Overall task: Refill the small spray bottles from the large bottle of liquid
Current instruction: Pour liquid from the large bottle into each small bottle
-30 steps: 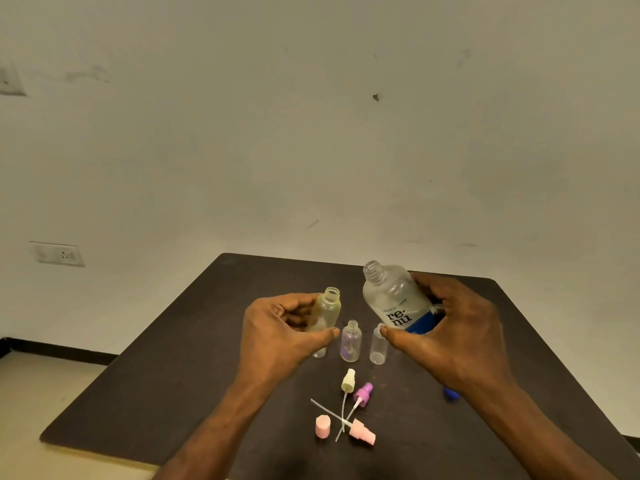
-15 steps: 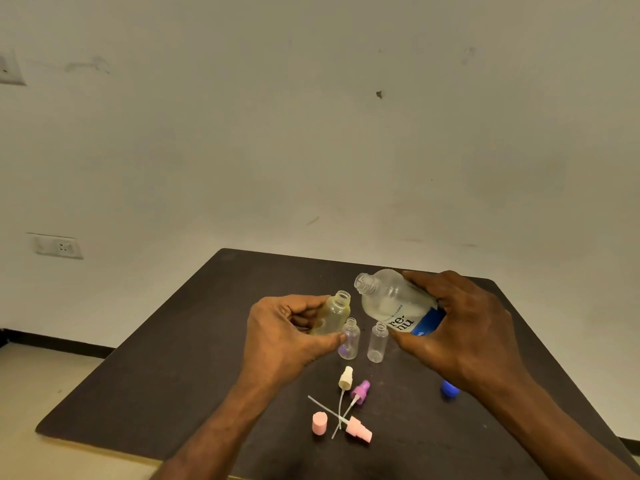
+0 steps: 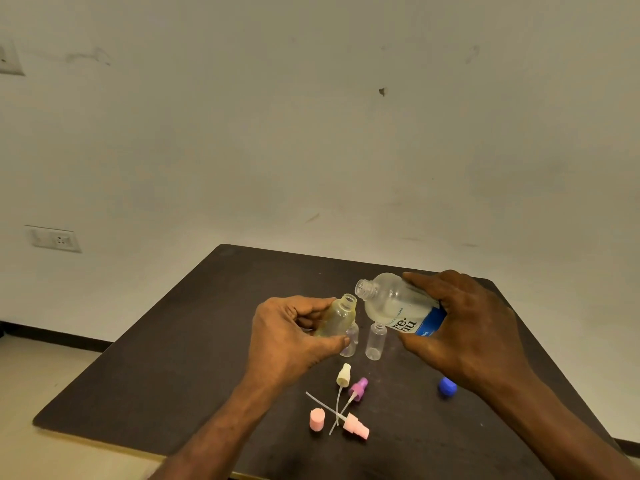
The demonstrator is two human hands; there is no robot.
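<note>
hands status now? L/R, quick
Left hand: fingers curled round the yellowish small spray bottle, holding it.
Right hand: holding the tilted large bottle.

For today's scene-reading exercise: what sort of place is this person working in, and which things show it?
Probably a plain indoor room, not a lab or workshop: a bare off-white wall with a wall socket, and a dark table set against it.
</note>
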